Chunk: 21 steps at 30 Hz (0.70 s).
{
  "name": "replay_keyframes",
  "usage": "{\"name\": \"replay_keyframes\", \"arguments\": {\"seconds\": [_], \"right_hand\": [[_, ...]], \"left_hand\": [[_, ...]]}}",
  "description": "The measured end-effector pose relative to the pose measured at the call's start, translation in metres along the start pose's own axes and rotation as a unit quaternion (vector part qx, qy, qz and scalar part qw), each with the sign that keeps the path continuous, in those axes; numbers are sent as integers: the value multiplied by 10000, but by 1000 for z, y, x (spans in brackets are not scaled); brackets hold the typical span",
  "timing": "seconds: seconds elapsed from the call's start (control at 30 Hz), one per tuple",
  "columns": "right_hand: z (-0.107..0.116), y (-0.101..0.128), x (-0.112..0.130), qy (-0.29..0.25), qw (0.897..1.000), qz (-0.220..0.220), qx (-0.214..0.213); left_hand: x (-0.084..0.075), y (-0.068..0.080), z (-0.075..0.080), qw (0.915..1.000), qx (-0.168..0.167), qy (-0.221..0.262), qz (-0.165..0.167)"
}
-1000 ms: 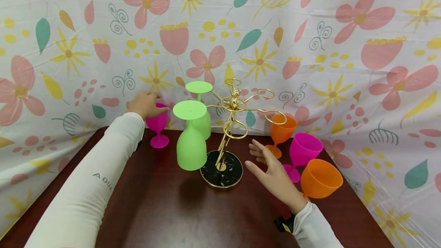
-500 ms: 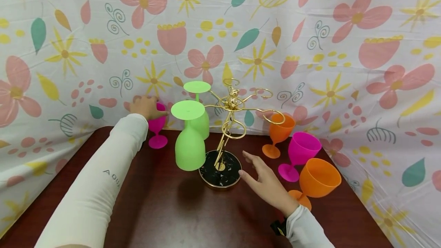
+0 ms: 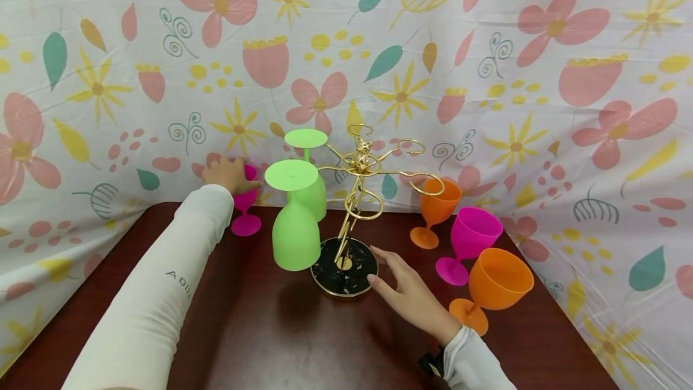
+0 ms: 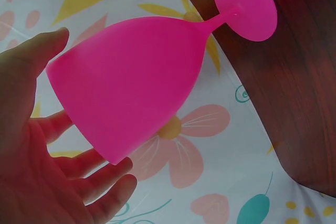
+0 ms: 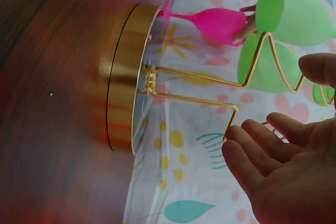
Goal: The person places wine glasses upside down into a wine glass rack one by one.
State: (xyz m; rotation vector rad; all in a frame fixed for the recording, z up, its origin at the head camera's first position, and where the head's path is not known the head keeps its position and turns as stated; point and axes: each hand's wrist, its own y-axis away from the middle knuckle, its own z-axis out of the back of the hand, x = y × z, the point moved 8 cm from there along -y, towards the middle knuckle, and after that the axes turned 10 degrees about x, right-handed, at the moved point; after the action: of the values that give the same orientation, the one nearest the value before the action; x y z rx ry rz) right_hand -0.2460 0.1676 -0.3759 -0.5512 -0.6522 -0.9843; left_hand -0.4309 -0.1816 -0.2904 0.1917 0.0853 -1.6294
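Left wrist view: left hand (image 4: 47, 156) fingers (image 4: 100, 182) spread, cupping the pink goblet (image 4: 131, 82) bowl (head view hides this); it stands at the worktop's (image 3: 303, 342) 11 o'clock edge. Right hand (image 3: 408, 290), fingers spread, holding nothing, lies at 4 o'clock of the gold rack (image 3: 346, 239) base; bare worktop at 6 o'clock.

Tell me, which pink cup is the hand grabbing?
The pink cup at the back left, beside the green ones. The left hand is on its bowl; the other pink cup stands untouched at right.
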Motion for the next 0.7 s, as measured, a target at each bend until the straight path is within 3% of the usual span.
{"name": "replay_keyframes", "arguments": {"seconds": [0.3, 0.7], "right_hand": [[-5, 0, -3, -95, 9999, -10, 36], [-8, 1, -5, -197, 9998, -35, 58]], "left_hand": [[3, -3, -4, 9999, -33, 107, -76], [2, 8, -3, 9983, 16, 470, -344]]}}
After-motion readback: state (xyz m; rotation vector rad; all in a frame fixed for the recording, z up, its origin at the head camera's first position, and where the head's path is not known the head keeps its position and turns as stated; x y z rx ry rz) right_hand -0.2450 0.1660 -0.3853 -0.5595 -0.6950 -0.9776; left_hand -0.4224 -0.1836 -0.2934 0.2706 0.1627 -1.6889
